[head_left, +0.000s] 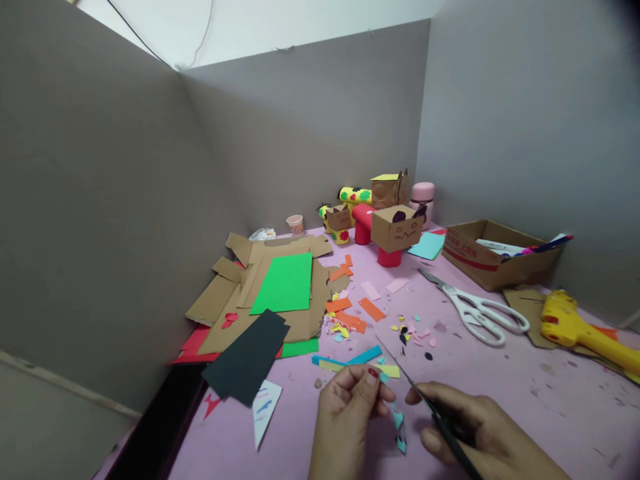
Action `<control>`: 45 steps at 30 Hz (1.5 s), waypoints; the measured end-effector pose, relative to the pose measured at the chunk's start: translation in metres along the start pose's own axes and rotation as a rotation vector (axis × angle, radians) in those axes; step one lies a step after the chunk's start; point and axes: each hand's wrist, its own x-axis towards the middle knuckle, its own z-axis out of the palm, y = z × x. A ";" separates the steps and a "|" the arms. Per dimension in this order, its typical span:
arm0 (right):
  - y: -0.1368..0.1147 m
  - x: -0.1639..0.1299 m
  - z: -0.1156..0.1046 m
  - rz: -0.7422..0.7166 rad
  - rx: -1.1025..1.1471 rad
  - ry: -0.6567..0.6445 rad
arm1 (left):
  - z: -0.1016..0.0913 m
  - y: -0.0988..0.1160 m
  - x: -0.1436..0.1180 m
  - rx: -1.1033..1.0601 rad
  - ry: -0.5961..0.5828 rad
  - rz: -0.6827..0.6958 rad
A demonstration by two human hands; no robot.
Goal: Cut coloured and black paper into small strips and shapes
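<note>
My left hand is closed in a pinch on a small light-blue paper piece that shows past the fingertips. My right hand grips dark-handled scissors, with the blades pointing up and away to the left. Their tips lie just right of the left fingers, and the blades look closed or nearly so. Small light-blue paper scraps are below, between the two hands. Beyond the left hand lie a blue paper strip and a pale yellow strip.
Coloured scraps and orange strips litter the pink tabletop. White-handled scissors, a yellow glue gun and a cardboard box of pens are at right. Cardboard, green sheet and black paper lie left. A cardboard-headed red figure stands behind.
</note>
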 end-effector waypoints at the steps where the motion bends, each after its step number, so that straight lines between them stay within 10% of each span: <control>1: 0.000 0.001 0.000 0.037 0.075 0.002 | 0.001 0.001 -0.001 0.002 0.006 -0.002; 21: -0.002 0.007 -0.009 0.103 0.451 -0.032 | 0.003 0.017 -0.004 0.041 0.011 0.067; 27: -0.003 -0.003 -0.020 0.036 0.493 -0.435 | -0.014 0.047 -0.007 0.413 -0.181 0.106; 34: -0.010 -0.001 -0.026 0.088 0.622 -0.177 | -0.050 0.050 -0.033 0.901 -0.230 -0.001; 45: -0.007 0.001 -0.028 0.039 0.622 -0.127 | -0.064 0.030 -0.021 1.165 -0.231 0.078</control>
